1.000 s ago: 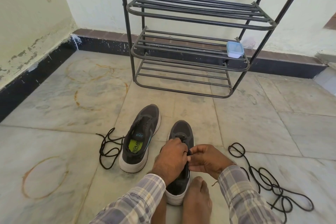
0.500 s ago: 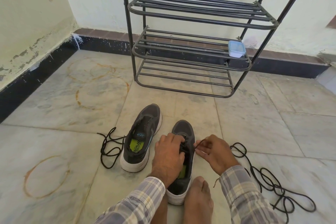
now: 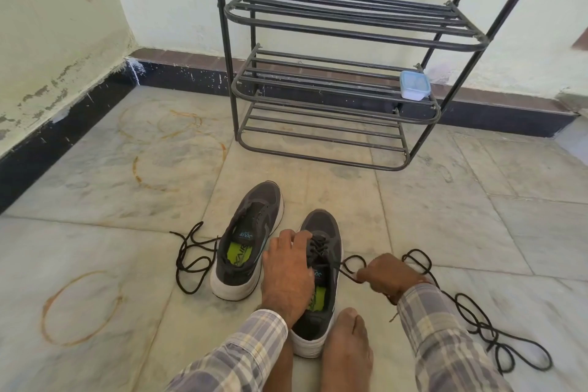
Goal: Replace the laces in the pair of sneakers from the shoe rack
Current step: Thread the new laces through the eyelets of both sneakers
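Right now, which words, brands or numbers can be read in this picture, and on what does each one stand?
"XAIR", upside down to the camera: tongue label of the unlaced dark grey sneaker.
"XAIR", dark print: lime-green insole of the same sneaker.
On the laced dark grey sneaker, the tongue mark and insole print are partly hidden by the left hand and cannot be read.

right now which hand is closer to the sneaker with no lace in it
Left. The left hand grips the other sneaker right beside the unlaced sneaker; the right hand pinches a lace on the far side of that other sneaker.
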Demonstrator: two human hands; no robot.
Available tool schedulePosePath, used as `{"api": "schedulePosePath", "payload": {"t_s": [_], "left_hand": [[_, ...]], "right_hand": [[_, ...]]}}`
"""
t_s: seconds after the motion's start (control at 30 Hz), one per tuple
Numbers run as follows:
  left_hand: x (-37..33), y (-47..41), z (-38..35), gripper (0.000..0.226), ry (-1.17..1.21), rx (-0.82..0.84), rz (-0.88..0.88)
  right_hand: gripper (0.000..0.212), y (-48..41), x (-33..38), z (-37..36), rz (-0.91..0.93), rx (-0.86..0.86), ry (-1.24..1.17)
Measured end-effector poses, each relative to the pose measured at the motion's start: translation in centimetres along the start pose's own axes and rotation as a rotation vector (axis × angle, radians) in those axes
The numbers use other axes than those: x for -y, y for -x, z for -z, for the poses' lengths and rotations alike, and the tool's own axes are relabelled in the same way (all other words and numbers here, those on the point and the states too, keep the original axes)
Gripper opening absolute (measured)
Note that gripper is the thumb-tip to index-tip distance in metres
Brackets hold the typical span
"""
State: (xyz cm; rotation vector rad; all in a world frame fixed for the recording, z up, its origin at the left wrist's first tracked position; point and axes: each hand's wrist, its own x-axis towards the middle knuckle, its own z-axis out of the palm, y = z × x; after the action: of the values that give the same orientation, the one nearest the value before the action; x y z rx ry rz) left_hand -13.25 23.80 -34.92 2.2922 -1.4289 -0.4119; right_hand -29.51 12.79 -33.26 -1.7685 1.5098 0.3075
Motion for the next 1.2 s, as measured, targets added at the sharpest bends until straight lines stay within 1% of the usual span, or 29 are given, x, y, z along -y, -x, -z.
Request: {"api": "schedulePosePath", "payload": {"t_s": [0.07, 0.13, 0.27, 0.33, 0.4, 0.47, 0.5, 0.53, 0.6, 0.63, 0.67, 0.7, 0.8, 0.83, 0.87, 0.93, 0.97, 1.0, 1.03, 1.1, 1.2], "left_hand": [[0.0, 0.0, 0.0, 0.059, 0.006, 0.001, 0.006], [0.0, 0.0, 0.0, 0.058, 0.002, -0.009, 0.003], [0.0, 0.1, 0.0, 0.057, -0.01, -0.016, -0.006], [0.0, 0.1, 0.0, 0.058, -0.016, -0.019, -0.011], [0.0, 0.2, 0.1, 0.057, -0.017, -0.024, -0.017], [-0.1, 0.2, 0.1, 0.056, -0.018, -0.028, -0.032], [-0.1, 0.2, 0.1, 0.055, -0.02, -0.03, -0.04], [-0.2, 0.3, 0.2, 0.054, -0.02, -0.032, -0.047], [-0.3, 0.4, 0.1, 0.052, -0.018, -0.04, -0.058], [-0.3, 0.4, 0.1, 0.052, -0.023, -0.042, -0.061], [-0.3, 0.4, 0.1, 0.052, -0.03, -0.04, -0.063], [-0.2, 0.4, 0.0, 0.053, -0.038, -0.033, -0.064], [-0.1, 0.4, -0.1, 0.054, -0.045, -0.032, -0.062], [-0.1, 0.4, -0.1, 0.054, -0.041, -0.032, -0.06], [-0.1, 0.4, -0.1, 0.053, -0.037, -0.032, -0.059], [-0.2, 0.4, -0.1, 0.051, -0.033, -0.03, -0.055], [-0.2, 0.5, 0.0, 0.05, -0.03, -0.028, -0.052], [-0.2, 0.5, 0.0, 0.049, -0.028, -0.029, -0.052], [-0.1, 0.5, 0.0, 0.048, -0.028, -0.028, -0.053], [-0.1, 0.5, 0.0, 0.047, -0.036, -0.024, -0.055], [-0.3, 0.6, 0.0, 0.042, -0.022, -0.019, -0.053]], "right_hand": [[0.032, -1.1, -1.0, -0.4, -0.075, -0.135, 0.064], [0.026, -1.6, -1.7, -1.2, -0.147, -0.196, 0.074], [0.026, -1.4, -2.3, -2.7, -0.274, -0.278, 0.066], [0.027, -1.5, -2.4, -3.2, -0.28, -0.3, 0.065], [0.03, -1.6, -2.1, -3.7, -0.261, -0.306, 0.143], [0.03, -1.6, -1.5, -4.1, -0.215, -0.376, 0.306], [0.031, -1.8, -1.3, -4.3, -0.156, -0.428, 0.365], [0.035, -2.1, -1.1, -4.5, -0.064, -0.473, 0.382], [0.044, -2.6, -0.5, -5.1, 0.171, -0.511, 0.341], [0.043, -2.8, -0.2, -5.3, 0.268, -0.521, 0.316], [0.037, -2.8, 0.3, -5.6, 0.33, -0.534, 0.302], [0.029, -2.8, 0.5, -5.8, 0.353, -0.545, 0.297], [0.012, -2.8, 0.5, -5.9, 0.373, -0.554, 0.278], [0.008, -2.8, 0.3, -5.9, 0.365, -0.561, 0.197], [0.005, -2.7, 0.1, -5.7, 0.337, -0.579, 0.046], [0.009, -2.3, 0.4, -4.5, 0.209, -0.568, -0.44], [0.011, -2.1, 0.7, -3.6, 0.166, -0.52, -0.7], [0.014, -1.9, 0.9, -2.7, 0.147, -0.444, -0.904], [0.017, -1.6, 1.0, -1.6, 0.141, -0.365, -1.052], [0.017, -1.0, 0.9, 0.6, 0.16, -0.29, -1.251], [0.021, 0.0, 0.7, 3.5, 0.246, -0.285, -1.497]]}}
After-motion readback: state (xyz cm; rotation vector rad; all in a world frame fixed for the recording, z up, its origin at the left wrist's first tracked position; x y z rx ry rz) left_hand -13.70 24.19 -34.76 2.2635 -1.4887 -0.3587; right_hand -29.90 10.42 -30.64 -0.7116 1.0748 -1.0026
